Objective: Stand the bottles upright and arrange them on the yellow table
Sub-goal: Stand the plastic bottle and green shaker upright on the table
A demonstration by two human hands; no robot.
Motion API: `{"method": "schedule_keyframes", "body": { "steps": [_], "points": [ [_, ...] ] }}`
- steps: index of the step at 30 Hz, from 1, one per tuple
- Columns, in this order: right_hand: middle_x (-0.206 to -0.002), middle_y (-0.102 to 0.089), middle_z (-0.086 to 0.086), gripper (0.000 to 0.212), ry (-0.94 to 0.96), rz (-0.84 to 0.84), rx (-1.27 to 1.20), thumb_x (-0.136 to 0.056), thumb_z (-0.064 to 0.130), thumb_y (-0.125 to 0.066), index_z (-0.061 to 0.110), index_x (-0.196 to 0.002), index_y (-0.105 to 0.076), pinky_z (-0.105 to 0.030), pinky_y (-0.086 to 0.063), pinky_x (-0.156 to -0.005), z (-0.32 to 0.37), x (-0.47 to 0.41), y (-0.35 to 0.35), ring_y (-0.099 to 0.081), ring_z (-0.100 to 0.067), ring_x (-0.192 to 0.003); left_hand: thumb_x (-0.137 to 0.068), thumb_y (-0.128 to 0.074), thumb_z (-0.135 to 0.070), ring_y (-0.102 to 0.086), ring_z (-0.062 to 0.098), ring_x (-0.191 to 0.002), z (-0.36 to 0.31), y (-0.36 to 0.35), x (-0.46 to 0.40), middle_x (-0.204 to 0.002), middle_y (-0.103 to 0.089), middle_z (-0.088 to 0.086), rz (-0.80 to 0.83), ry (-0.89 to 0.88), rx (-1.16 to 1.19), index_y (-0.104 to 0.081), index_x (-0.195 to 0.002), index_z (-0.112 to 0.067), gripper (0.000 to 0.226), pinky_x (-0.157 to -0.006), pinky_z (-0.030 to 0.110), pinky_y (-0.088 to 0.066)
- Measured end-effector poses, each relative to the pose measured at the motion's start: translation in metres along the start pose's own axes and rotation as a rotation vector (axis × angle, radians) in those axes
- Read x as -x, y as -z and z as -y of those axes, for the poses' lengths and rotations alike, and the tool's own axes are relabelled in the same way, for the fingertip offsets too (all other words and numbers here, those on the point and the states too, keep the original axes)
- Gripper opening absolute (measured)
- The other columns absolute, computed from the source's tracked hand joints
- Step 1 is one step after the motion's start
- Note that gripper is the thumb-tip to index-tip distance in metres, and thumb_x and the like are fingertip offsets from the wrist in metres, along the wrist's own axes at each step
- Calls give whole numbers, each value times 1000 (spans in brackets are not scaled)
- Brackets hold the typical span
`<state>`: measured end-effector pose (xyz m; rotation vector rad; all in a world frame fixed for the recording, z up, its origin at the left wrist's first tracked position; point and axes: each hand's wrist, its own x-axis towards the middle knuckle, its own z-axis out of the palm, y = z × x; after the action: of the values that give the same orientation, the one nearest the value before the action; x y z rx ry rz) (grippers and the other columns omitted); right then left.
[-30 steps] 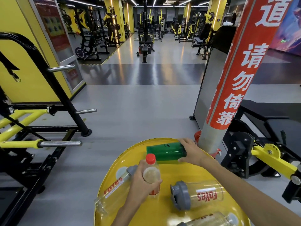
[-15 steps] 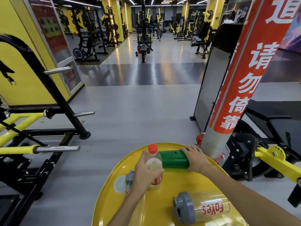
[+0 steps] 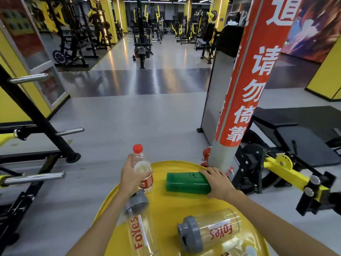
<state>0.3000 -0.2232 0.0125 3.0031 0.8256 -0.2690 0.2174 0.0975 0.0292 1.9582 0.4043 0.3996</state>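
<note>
Gripping: the left hand [image 3: 131, 174] holds the red-capped bottle [image 3: 142, 169] upright at the far left part of the yellow bench [image 3: 184, 202].
Left fingers: curled round the bottle's clear body, thumb [image 3: 147, 172] across the front just above the red label; whether the base touches the bench cannot be told.
Right hand: the right hand [image 3: 217, 182] rests on the right end of the green bottle [image 3: 186, 183].
Right fingers: curled over that end, with the thumb on its near side.
Green bottle: lies on its side near the far edge of the bench, long axis left to right, just beside the red-capped bottle but apart from it.
Left shaker: a clear shaker with a grey lid [image 3: 139, 224] lies on its side near the bench's left rim, lid pointing away from the person, red lettering along its length; the lid end is partly hidden under the left wrist.
Right shaker: a second clear shaker with a grey lid [image 3: 212, 232] lies on its side on the near right part of the bench, lid to the left, well apart from the green bottle.
Near edge: another clear container [image 3: 245, 250] is cut off by the frame.
Surroundings: a pillar with a red banner [image 3: 245, 108] stands just behind the bench's right side; grey floor [image 3: 138, 117] and black-and-yellow gym machines [image 3: 33, 145] lie beyond.
</note>
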Motion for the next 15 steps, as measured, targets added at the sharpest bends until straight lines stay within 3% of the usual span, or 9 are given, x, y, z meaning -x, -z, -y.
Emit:
{"method": "schedule_keyframes", "body": {
  "steps": [5,10,15],
  "points": [
    [-151,-34,0,118,4,28,-61,-64,46,-88,26,-156,-17,-44,-30,-117,-9,-3,0,-31,-24,-140,-65,-95,-24,-62,8,-96,5,-4,8,-107,-63,-9,16,-35,3,-50,-120,-28,71,-71,20,-52],
    [-146,-30,-2,129,-20,87,-293,-55,37,-94,24,-155,-13,-47,-43,-109,-26,-2,7,-39,-28,-134,-65,-94,-26,-62,16,-98,6,-3,7,-108,-60,-7,42,-47,26,-50,-123,-25,72,-77,27,-57],
    [-142,-34,-6,114,-20,31,-658,-55,21,-95,33,-141,-22,-45,-38,-114,-37,7,13,-39,-22,-131,-62,-96,-29,-56,19,-118,20,0,18,-126,-56,-6,99,-3,60,-44,-134,-33,89,-92,32,-55]
  ]
}}
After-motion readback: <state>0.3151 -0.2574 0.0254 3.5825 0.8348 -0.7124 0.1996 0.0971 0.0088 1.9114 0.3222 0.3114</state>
